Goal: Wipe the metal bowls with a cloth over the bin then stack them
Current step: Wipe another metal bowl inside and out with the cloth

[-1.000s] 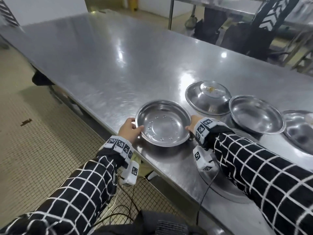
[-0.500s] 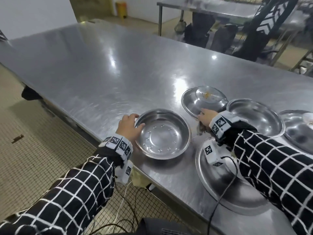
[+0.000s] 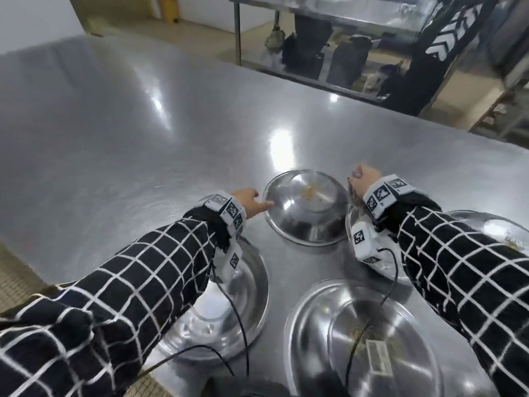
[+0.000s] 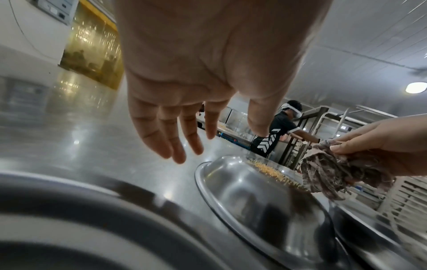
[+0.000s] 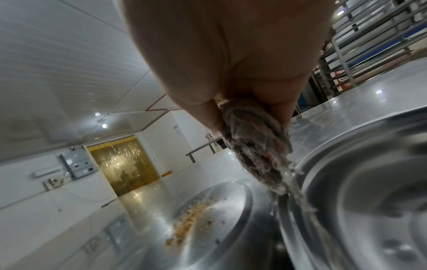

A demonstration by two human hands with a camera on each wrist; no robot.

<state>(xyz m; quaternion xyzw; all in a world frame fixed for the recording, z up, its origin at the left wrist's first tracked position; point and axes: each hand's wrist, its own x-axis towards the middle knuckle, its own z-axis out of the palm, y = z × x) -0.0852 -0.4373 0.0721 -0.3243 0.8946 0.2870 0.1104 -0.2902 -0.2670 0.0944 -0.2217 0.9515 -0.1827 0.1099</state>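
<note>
An upside-down metal bowl (image 3: 306, 207) with yellow food crumbs on its base stands mid-table. My left hand (image 3: 259, 203) reaches to its left rim with straight fingers (image 4: 175, 138) and holds nothing. My right hand (image 3: 362, 179) hovers at the bowl's right side and grips a crumpled grey-brown cloth (image 4: 342, 175), whose frayed end (image 5: 258, 151) hangs down between this bowl (image 5: 208, 219) and an upright bowl (image 5: 358, 201). A clean upright bowl (image 3: 229, 305) lies under my left forearm.
Another upturned bowl (image 3: 357, 339) with a sticker sits at the near edge, and one more bowl (image 3: 501, 233) is at the right. The steel table (image 3: 143, 138) stretches far left and back. A person (image 4: 275, 133) works at a counter beyond.
My left hand let go of the clean bowl and moved forward to the crumb-covered upturned bowl. My right hand, with the cloth, shifted to that bowl's right side.
</note>
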